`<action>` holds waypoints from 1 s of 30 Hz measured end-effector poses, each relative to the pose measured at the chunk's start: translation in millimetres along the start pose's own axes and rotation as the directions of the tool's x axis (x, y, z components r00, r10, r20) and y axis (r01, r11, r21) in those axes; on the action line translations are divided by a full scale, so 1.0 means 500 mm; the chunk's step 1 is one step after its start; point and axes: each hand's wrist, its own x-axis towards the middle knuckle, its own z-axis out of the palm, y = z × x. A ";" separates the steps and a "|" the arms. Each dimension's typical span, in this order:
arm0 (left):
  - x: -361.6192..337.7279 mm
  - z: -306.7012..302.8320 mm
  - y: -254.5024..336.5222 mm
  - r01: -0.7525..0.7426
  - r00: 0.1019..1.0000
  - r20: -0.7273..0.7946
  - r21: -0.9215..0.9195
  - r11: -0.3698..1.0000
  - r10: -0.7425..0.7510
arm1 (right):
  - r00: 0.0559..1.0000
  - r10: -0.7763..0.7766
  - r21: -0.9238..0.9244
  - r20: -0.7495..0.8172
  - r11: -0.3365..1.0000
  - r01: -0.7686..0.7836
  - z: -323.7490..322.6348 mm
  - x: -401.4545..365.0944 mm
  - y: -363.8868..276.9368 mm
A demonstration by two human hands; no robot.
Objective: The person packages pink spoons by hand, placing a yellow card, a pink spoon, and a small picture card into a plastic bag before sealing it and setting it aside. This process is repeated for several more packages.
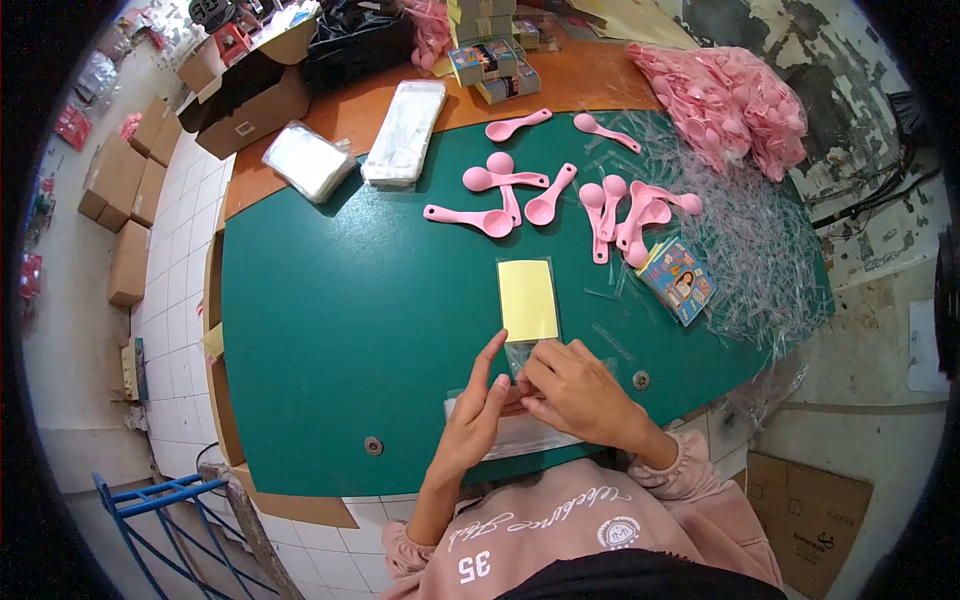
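Note:
A yellow card (pixel 527 301) lies in a clear plastic sleeve on the green table, upright in front of me. My left hand (pixel 474 415) is below its lower left corner, index finger stretched out toward the card and thumb apart from it. My right hand (pixel 580 392) is closed, its fingers pinched at the sleeve's lower end; what exactly they grip is hidden. Under both hands lies a stack of clear plastic bags (pixel 525 436). Pink spoons (pixel 483 220) are spread beyond the card, and a stack of blue printed cards (pixel 678 280) lies to its right.
A heap of clear plastic strips (pixel 755 240) covers the table's right side, below a bag of pink spoons (pixel 725 105). Packs of clear bags (pixel 405 133) lie at the back left, near an open cardboard box (pixel 250 110). Bundled card stacks (pixel 497 70) stand at the back.

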 end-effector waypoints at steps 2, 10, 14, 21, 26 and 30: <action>0.002 -0.005 -0.016 0.010 1.000 -0.016 -0.013 1.000 -0.010 | 0.999 -0.052 -0.037 0.011 0.998 0.052 0.006 -0.006 0.002; 0.018 0.003 -0.007 0.035 0.995 -0.096 -0.056 0.998 -0.040 | 0.972 -0.233 0.020 0.037 0.972 0.233 -0.007 -0.016 0.011; 0.016 0.004 0.030 0.126 0.975 -0.163 -0.150 0.981 -0.151 | 0.965 -0.188 0.450 0.185 0.889 0.087 -0.109 -0.029 0.038; 0.002 -0.003 -0.005 0.049 0.999 -0.011 -0.116 0.992 -0.050 | 0.803 0.535 -0.064 -0.264 0.821 -0.567 -0.405 -0.163 0.478; -0.006 0.013 -0.005 0.061 0.993 -0.087 -0.184 0.981 -0.078 | 0.466 0.376 -0.239 -0.801 0.513 -0.825 -0.398 -0.183 0.343; -0.003 0.043 0.018 0.040 0.990 -0.118 -0.257 0.966 -0.073 | 0.923 0.313 0.178 -0.224 0.944 -0.277 -0.163 -0.087 0.113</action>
